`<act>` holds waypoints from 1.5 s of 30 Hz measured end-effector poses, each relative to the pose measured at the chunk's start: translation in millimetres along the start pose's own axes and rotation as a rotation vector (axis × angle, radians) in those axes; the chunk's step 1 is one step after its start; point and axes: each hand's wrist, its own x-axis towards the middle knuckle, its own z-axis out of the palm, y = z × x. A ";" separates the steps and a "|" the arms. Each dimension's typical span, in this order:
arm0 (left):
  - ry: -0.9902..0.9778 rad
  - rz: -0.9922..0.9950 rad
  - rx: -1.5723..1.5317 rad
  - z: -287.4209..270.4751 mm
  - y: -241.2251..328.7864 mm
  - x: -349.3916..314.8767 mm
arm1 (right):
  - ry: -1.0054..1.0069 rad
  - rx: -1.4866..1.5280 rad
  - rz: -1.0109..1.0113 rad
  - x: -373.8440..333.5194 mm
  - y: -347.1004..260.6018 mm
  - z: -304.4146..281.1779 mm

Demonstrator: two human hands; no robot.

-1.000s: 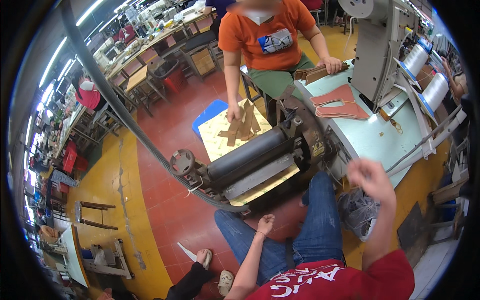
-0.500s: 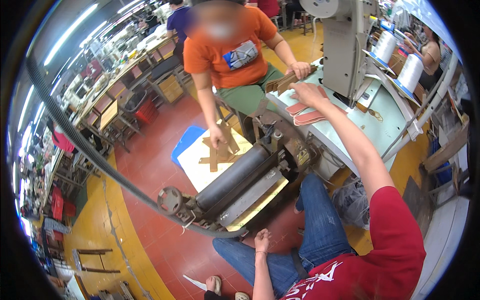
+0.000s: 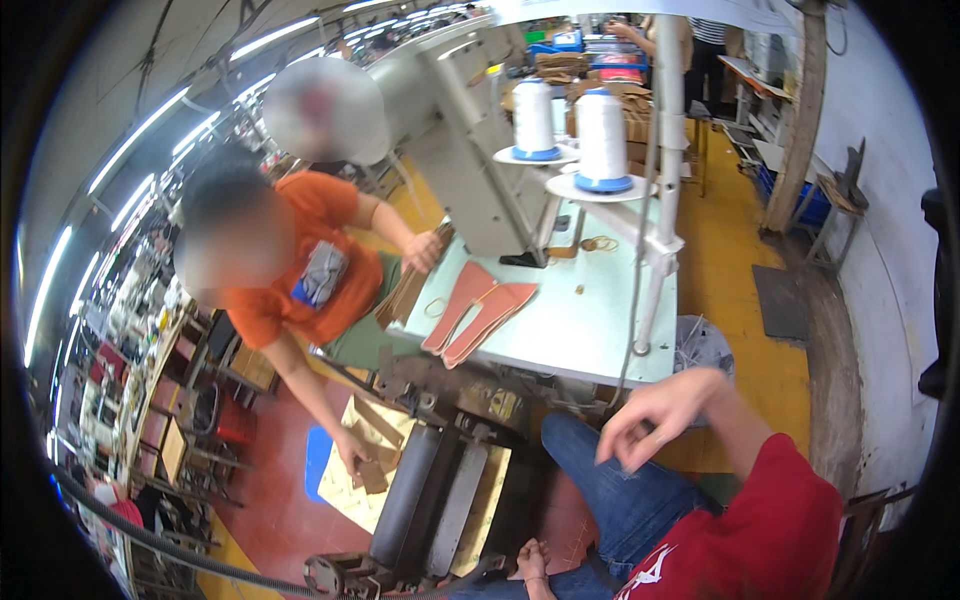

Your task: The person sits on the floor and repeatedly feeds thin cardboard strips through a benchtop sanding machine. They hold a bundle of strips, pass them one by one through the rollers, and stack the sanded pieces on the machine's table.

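Note:
My right hand (image 3: 648, 422) hovers above my right knee, near the front edge of the pale sewing-machine table (image 3: 560, 340). Its fingers are loosely bent and apart, with nothing seen in them. Low over my lap, my left hand (image 3: 533, 558) is curled closed, and nothing shows in it. Reddish-brown flat cut pieces (image 3: 485, 308) with pale edges lie stacked on the table. A roller machine (image 3: 412, 495) with a dark cylinder stands before my legs. Beyond it, a co-worker's hand (image 3: 352, 452) touches brown strips (image 3: 378, 425) on a yellowish sheet (image 3: 350, 490).
Two white thread cones (image 3: 602, 135) stand on holders beside the sewing machine (image 3: 460, 150). A metal pole (image 3: 662, 220) rises at the table's right side. The co-worker's other hand (image 3: 422, 250) rests by brown pieces at the table's left edge. A grey hose (image 3: 160, 548) crosses lower left.
My right hand has drawn back from the pieces on the table to above my knee. The view has turned right. The co-worker's lower hand stays at the brown strips.

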 end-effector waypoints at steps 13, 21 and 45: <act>0.067 -0.097 0.249 -6.4 5.7 -19.0 | 1.716 -0.842 0.404 -196.0 63.7 -316.6; 0.134 -0.069 0.301 1.3 -0.2 -21.0 | 1.071 -0.977 0.921 -151.0 59.1 -411.9; 0.150 -0.038 0.367 7.3 -15.4 2.0 | 1.076 -0.961 0.592 -152.2 75.4 -440.1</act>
